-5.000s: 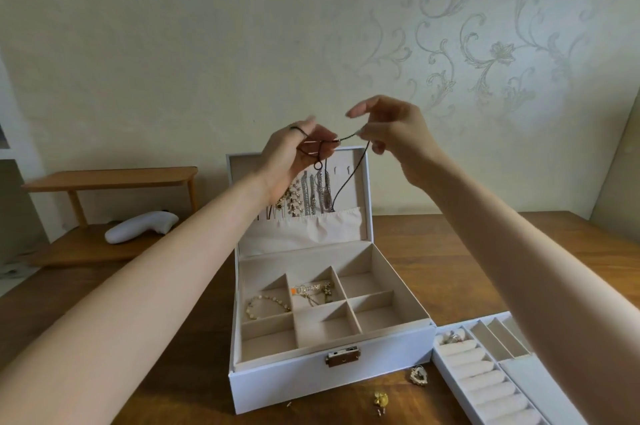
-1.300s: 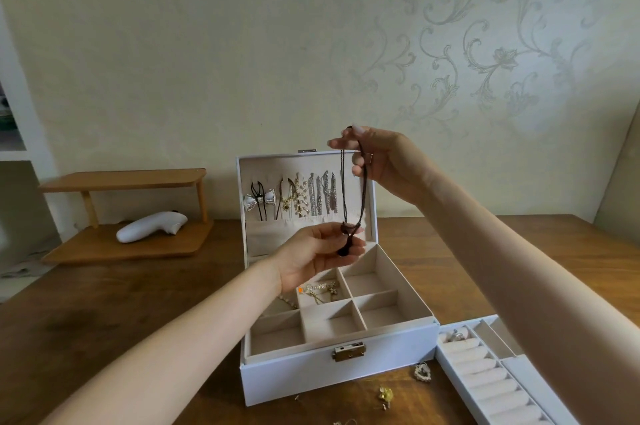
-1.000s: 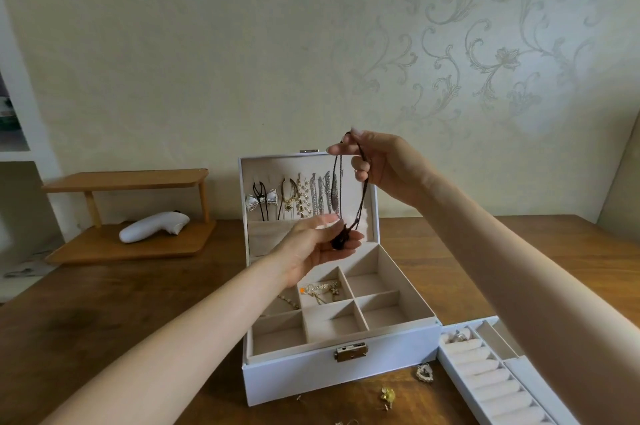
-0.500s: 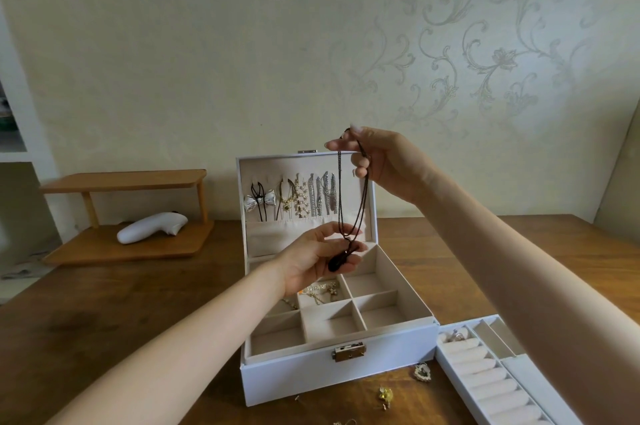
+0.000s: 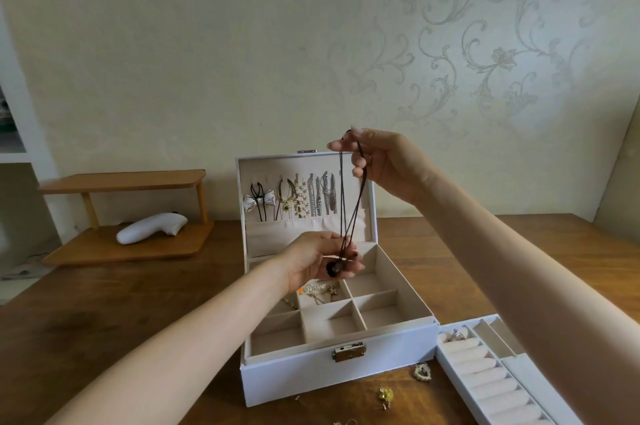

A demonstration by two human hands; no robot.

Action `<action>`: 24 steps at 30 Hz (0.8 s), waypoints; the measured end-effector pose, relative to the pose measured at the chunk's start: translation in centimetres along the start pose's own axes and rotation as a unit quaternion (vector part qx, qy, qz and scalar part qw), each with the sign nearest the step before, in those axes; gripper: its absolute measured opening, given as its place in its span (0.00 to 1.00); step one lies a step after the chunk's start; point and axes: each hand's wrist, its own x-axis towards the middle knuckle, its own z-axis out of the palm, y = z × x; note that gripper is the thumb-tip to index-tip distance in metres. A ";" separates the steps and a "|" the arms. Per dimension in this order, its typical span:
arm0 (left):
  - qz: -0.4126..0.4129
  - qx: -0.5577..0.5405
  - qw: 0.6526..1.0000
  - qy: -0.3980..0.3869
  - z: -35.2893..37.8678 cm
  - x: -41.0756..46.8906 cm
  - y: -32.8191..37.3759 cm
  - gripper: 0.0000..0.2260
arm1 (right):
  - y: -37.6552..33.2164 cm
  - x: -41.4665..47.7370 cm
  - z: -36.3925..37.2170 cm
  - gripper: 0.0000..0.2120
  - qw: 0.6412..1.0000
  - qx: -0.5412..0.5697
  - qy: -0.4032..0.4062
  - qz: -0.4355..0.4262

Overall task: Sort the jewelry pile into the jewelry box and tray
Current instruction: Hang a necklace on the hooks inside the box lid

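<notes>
a: why'd you hold the necklace point(image 5: 343, 206) strung out vertical?
b: prob to stop the cord tangling. your right hand point(image 5: 384, 165) pinched the top loop up high, left hand point(image 5: 311, 262) curled round the pendant point(image 5: 333, 269) below, over the open jewelry box point(image 5: 311, 376)
a: looks?
b: thin dark brown cord, doubled, w/ a round dark bead. tray point(image 5: 491, 386) sat to the rt

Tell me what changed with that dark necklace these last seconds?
The left hand dropped from the raised cord necklace and now holds its pendant over the jewelry box; the right hand still pinches the cord up high. Box and ring tray stayed put.
</notes>
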 end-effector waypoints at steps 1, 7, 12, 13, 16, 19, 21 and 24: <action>-0.017 0.007 1.000 0.000 -0.2 0.0 0.0 0.06 | -0.1 0.0 -0.1 0.09 1.000 0.011 0.004 -0.005; -0.108 0.118 0.987 0.001 -0.4 0.3 -1.2 0.05 | -0.7 0.2 -0.1 0.08 1.000 0.018 0.006 -0.020; -0.112 0.287 0.951 -0.005 0.2 0.5 -1.8 0.08 | -0.9 0.4 0.2 0.07 1.000 -0.005 0.011 -0.010; -0.105 0.314 0.944 -0.004 0.3 0.7 -2.0 0.08 | -0.9 0.5 0.2 0.08 1.000 -0.001 0.012 -0.013; -0.069 0.394 0.917 0.010 0.4 0.9 -2.5 0.08 | -1.2 0.6 0.1 0.08 0.999 0.017 0.017 -0.023; -0.014 0.464 0.885 0.021 0.4 0.9 -2.7 0.09 | -1.5 0.9 0.0 0.08 0.999 0.027 0.016 -0.023; 0.004 0.491 0.871 0.019 0.3 0.9 -2.9 0.09 | -1.6 1.0 0.0 0.09 0.999 0.026 0.014 -0.023; 0.022 0.543 0.839 0.029 0.3 1.0 -3.3 0.10 | -1.7 1.2 -0.2 0.09 0.999 0.012 0.026 -0.027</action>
